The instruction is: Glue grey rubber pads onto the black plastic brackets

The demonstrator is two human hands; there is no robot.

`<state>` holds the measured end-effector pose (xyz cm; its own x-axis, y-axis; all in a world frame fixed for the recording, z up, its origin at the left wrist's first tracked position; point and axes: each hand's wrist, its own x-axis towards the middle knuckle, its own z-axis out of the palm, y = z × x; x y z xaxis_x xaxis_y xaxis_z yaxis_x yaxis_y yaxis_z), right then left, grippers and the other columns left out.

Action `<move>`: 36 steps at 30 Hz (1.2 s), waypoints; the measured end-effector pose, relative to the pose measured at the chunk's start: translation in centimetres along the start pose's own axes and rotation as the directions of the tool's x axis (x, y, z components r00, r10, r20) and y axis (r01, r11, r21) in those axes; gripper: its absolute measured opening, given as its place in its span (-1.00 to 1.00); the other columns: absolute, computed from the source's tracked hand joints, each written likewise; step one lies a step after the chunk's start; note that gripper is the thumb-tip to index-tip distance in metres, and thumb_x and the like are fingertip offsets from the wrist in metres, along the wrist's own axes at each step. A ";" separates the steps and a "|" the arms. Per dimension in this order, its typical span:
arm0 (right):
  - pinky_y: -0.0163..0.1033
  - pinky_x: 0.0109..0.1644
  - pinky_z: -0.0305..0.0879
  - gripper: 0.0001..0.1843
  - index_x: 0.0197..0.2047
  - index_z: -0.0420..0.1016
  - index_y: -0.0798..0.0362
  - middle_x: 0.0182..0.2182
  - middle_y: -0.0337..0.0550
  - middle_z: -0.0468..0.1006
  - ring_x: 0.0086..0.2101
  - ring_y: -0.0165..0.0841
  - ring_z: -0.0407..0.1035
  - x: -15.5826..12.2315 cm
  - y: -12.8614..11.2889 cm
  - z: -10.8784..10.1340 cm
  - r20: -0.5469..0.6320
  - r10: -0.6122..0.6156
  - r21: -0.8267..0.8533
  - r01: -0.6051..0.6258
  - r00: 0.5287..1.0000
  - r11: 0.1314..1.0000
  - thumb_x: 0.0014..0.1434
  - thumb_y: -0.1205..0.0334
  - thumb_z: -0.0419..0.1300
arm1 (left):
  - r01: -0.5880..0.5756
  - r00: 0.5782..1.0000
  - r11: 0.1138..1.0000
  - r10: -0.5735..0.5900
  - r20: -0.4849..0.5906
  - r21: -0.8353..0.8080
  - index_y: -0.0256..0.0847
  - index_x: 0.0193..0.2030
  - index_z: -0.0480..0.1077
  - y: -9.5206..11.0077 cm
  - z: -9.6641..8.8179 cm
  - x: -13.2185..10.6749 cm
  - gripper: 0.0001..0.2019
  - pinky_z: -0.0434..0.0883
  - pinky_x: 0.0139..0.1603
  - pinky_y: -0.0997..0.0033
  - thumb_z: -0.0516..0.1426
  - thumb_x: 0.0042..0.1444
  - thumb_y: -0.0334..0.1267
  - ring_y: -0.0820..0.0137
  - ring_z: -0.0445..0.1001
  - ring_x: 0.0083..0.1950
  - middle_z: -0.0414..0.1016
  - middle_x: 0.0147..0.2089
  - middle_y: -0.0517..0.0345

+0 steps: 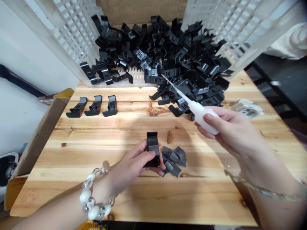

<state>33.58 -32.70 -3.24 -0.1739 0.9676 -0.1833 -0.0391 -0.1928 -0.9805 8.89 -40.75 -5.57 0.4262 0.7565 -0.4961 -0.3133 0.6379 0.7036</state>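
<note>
At what looks like a readying step, the left hand (135,163) grips a black clip (152,140) inside the table's near edge (192,207), the right hand (232,131) clasps a white bottle (201,113), nozzle aimed away, and the next move calls for steadiness.

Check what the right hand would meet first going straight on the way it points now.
Led by the nozzle of the white bottle it holds, the right hand would likely meet the black clips heaped at the crate's open front. They overlap in view, but depth is unclear; I can't tell how close.
</note>
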 end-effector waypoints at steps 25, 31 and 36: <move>-0.35 -0.68 -0.11 -0.75 -0.59 0.34 0.05 -0.70 -0.37 0.19 -0.70 -0.55 0.00 -0.6 0.0 1.7 -0.440 -0.356 0.104 0.441 0.824 0.892 -0.08 0.28 0.37 | 0.018 0.998 0.988 -0.027 0.057 0.152 -0.28 -0.07 0.28 0.0 0.0 0.1 -0.87 0.53 -0.14 0.28 0.02 0.33 -0.27 0.37 0.55 -0.23 0.48 -0.23 0.07; -0.34 -0.63 0.13 -0.72 -0.51 0.42 -0.02 -0.61 -0.32 0.32 -0.60 -0.46 0.20 -2.0 -0.2 3.0 -0.543 -0.278 0.036 0.353 0.792 0.935 -0.20 0.19 0.46 | 0.052 0.990 0.992 -0.066 0.122 0.114 -0.25 0.05 0.25 -0.4 0.2 0.0 -0.78 0.54 -0.21 0.29 0.05 0.31 -0.26 0.37 0.54 -0.24 0.47 -0.24 0.09; -0.20 -0.51 0.19 -0.77 -0.45 0.48 -0.05 -0.51 -0.24 0.39 -0.50 -0.38 0.26 -3.3 0.2 2.7 -0.480 -0.424 -0.167 0.394 0.768 0.904 -0.09 0.10 0.44 | 0.067 0.983 0.985 -0.092 0.156 0.157 -0.25 0.00 0.28 -0.5 0.0 0.0 -0.80 0.53 -0.20 0.25 0.06 0.30 -0.24 0.35 0.54 -0.25 0.47 -0.26 0.09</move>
<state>31.50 -36.37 -2.67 0.3556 0.9033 0.2402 0.0608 0.2341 -0.9703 9.00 -41.06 -5.90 0.5803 0.6627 -0.4733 -0.1468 0.6568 0.7397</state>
